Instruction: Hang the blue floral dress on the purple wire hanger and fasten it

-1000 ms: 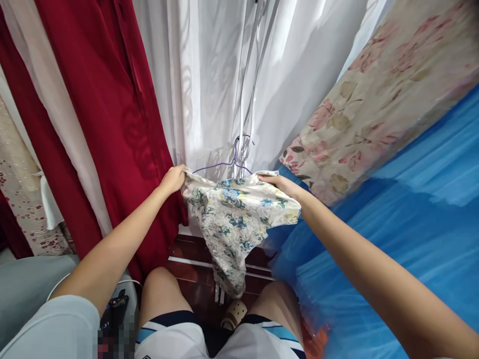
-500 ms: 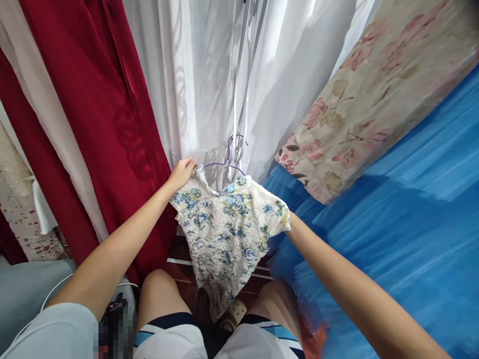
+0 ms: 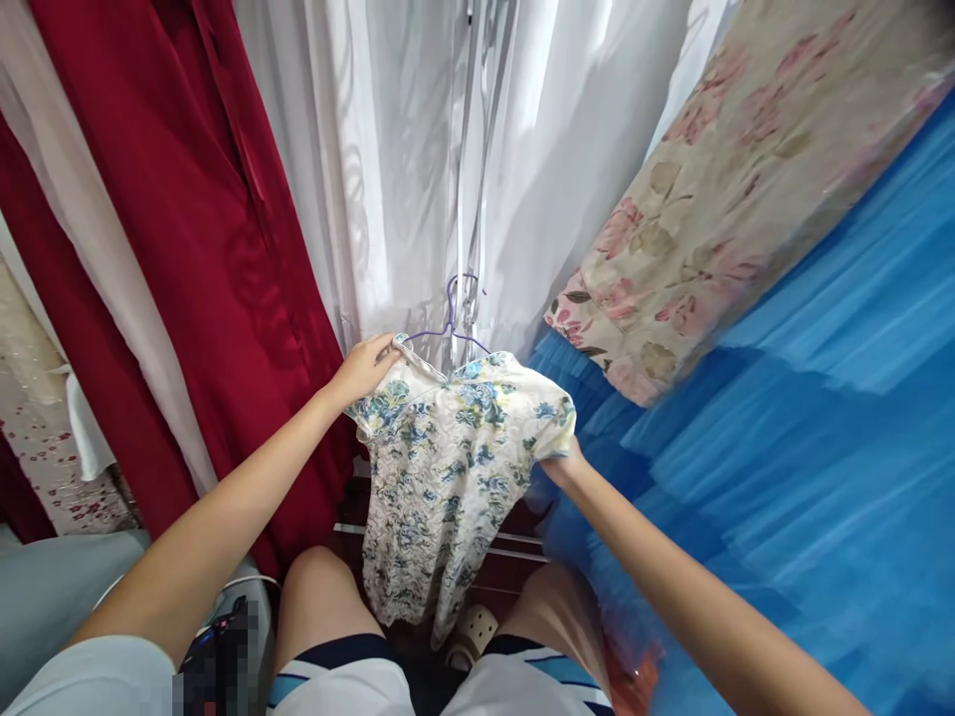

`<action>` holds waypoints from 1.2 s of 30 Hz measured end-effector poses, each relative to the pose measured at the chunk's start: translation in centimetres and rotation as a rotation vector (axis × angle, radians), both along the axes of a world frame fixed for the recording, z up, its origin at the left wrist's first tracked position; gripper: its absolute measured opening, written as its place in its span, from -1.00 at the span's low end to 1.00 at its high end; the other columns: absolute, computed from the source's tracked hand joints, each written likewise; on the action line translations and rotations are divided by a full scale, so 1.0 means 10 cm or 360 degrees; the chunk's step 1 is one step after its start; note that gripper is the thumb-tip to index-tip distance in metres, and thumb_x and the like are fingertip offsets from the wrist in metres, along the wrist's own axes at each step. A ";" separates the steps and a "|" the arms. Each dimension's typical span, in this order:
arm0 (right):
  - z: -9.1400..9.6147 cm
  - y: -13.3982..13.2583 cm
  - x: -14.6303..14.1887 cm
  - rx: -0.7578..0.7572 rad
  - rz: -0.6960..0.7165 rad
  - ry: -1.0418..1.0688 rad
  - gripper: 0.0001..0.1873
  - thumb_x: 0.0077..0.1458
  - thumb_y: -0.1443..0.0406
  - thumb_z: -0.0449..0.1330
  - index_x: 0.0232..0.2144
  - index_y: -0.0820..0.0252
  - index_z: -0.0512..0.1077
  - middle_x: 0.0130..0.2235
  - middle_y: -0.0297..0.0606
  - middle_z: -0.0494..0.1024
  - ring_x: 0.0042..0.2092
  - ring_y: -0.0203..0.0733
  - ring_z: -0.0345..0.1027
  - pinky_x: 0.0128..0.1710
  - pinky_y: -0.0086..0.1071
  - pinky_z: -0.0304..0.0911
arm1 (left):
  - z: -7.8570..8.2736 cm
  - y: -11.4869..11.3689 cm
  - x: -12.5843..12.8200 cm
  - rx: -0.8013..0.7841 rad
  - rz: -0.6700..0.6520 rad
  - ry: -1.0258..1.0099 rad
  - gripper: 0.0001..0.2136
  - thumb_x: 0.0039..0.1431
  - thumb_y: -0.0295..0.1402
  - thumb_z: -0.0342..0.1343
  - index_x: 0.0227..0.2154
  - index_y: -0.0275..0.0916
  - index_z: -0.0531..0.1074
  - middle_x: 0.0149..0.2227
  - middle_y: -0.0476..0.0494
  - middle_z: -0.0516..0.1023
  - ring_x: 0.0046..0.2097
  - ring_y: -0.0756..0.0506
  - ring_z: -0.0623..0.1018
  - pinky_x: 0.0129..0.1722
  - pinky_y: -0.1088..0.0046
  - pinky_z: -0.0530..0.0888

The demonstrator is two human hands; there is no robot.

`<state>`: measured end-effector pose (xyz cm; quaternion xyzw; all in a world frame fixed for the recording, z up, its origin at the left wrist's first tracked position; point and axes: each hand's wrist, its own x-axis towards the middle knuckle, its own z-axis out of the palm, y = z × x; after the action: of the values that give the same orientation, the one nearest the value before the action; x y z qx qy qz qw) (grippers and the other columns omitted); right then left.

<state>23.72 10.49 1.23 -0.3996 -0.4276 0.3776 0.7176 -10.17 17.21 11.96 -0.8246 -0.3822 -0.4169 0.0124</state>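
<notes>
No text, label, brand, number or sign legible anywhere in view. Dark object (image 3: 200,648) at lower left, near the person's thigh, sits partly under pixel blocks; any lettering on it cannot be read. Small red patch among the blocks likewise illegible.

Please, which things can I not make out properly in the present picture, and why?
All in the head view:
Right hand: fingers hidden by the floral shirt's sleeve.
Purple hanger: arm ends covered by the shirt.
Dark object, lower left: partly masked by pixelation.
Red cloth: top cut off by the upper edge.
</notes>
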 end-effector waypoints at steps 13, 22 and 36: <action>0.60 -0.17 0.24 0.0296 -0.0352 -0.0045 -0.58 0.10 -0.05 0.24 -0.30 0.20 0.54 -0.36 -0.33 0.56 -0.29 -0.21 0.45 -0.28 -0.39 0.37 | 0.07 -0.15 0.02 -0.0163 -0.0079 -0.0335 -0.73 0.30 -0.21 -0.04 -0.31 -0.27 0.48 -0.44 0.00 0.41 -0.39 -0.04 0.36 -0.38 0.50 0.25; 1.16 -0.35 -0.28 0.0320 -0.0003 -0.0279 -0.57 0.20 -0.04 0.14 -0.16 0.16 0.53 -0.24 -0.26 0.60 -0.16 -0.08 0.48 -0.14 -0.25 0.40 | -0.11 -0.19 -0.07 -0.0160 0.0140 -0.0431 -0.85 0.10 -0.25 0.14 -0.35 -0.23 0.44 -0.44 0.01 0.42 -0.36 -0.05 0.38 -0.31 0.46 0.27; 0.65 -1.27 -0.62 0.0543 0.0658 -0.1994 -0.23 0.19 0.30 0.18 0.37 0.02 -0.02 0.37 -0.08 0.10 0.37 0.03 -0.03 0.33 0.01 0.01 | -0.45 -0.62 0.48 -0.0854 -0.0613 -0.1330 -0.78 -0.17 -0.41 -0.01 -0.70 -0.19 0.01 -0.64 -0.02 0.14 -0.51 -0.02 0.33 -0.14 0.22 0.46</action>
<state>17.47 -2.17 7.75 -0.3342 -0.8836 0.1314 0.3006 -5.38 10.97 7.50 -0.6176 -0.2895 -0.5922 -0.4290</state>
